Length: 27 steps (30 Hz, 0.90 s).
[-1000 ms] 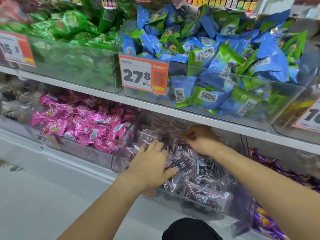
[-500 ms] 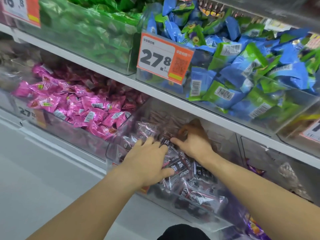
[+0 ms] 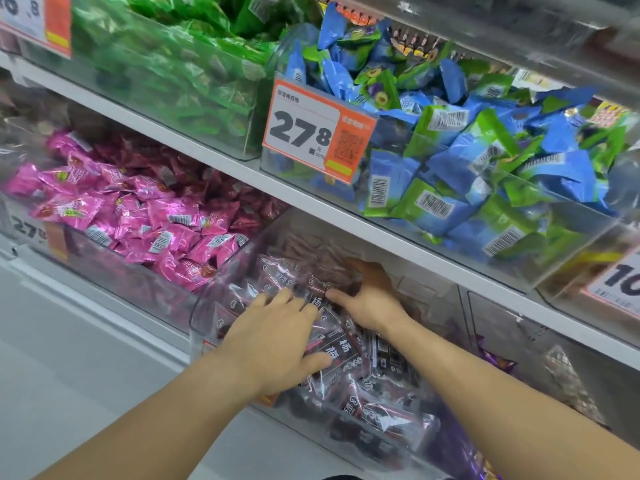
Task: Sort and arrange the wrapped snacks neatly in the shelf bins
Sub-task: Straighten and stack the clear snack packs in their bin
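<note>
2 hands work the clear bin (image 3: 207, 306) of dark wrapped snacks (image 3: 346, 355): left hand (image 3: 277, 344) flat, fingers spread, pressing packs level; right hand (image 3: 370, 299) fingers curled into rear packs, apparently tidying.

**Tight gap under the upper shelf**

The upper shelf edge (image 3: 346, 216) is hanging low over the clear bin (image 3: 221, 289), leaving only a narrow slot toward its back. Both hands, the left hand (image 3: 277, 341) and the right hand (image 3: 370, 299), are filling that slot above the dark wrapped snacks (image 3: 349, 358). The bin's front rim is lying open from above, toward the aisle
</note>
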{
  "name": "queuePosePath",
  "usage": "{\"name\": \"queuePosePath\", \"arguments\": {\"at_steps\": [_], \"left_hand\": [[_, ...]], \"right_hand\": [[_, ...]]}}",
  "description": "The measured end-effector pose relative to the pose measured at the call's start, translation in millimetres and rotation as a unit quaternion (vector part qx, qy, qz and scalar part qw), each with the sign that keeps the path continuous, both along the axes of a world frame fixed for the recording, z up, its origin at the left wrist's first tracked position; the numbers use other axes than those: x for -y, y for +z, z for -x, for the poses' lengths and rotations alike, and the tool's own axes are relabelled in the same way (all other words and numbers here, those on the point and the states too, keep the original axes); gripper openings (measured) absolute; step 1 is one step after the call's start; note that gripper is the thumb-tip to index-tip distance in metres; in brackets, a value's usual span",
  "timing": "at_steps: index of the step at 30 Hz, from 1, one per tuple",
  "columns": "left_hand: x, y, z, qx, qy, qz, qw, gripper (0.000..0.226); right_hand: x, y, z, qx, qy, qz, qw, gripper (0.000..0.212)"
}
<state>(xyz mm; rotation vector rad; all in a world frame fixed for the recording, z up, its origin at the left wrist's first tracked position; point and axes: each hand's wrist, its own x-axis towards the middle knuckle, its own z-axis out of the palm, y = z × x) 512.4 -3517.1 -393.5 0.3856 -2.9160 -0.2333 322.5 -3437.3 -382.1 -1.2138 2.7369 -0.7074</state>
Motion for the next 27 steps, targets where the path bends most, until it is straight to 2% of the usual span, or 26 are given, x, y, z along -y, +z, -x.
{"name": "queuePosePath", "arguments": {"at_steps": [3,6,9,12,15,19,20,22,24,27], "left_hand": [[0,0,-2,-0.005,0.000,-0.008,1.000,0.063],[0,-1,-3,-0.013,0.001,-0.008,1.000,0.064],[-1,-1,-4,-0.020,-0.001,-0.015,1.000,0.065],[0,-1,-5,-0.032,-0.003,-0.026,0.999,0.065],[2,1,-4,-0.041,-0.004,-0.041,0.998,0.064],[3,4,-2,-0.033,0.001,-0.060,0.998,0.070],[3,5,-2,-0.029,0.002,-0.058,0.998,0.071],[4,5,-4,-0.022,-0.001,-0.053,0.998,0.068],[6,4,-6,-0.026,-0.005,-0.059,0.998,0.066],[6,3,-6,-0.035,-0.010,-0.070,0.997,0.067]], "right_hand": [[-3,-2,2,0.000,-0.001,0.026,1.000,0.078],[-1,1,-6,-0.093,0.038,0.057,0.993,0.062],[5,-1,-9,-0.157,0.088,0.008,0.984,0.047],[7,-2,-6,-0.149,0.076,-0.028,0.986,0.037],[5,3,-5,-0.158,0.062,-0.003,0.986,0.036],[5,5,-9,-0.184,0.059,-0.078,0.978,0.048],[3,7,-10,-0.198,0.052,-0.070,0.976,0.050],[-5,18,-16,-0.226,0.035,0.011,0.973,0.040],[-16,27,-17,-0.180,0.057,0.042,0.981,0.028],[-30,25,-15,-0.027,0.120,-0.124,0.985,0.036]]}}
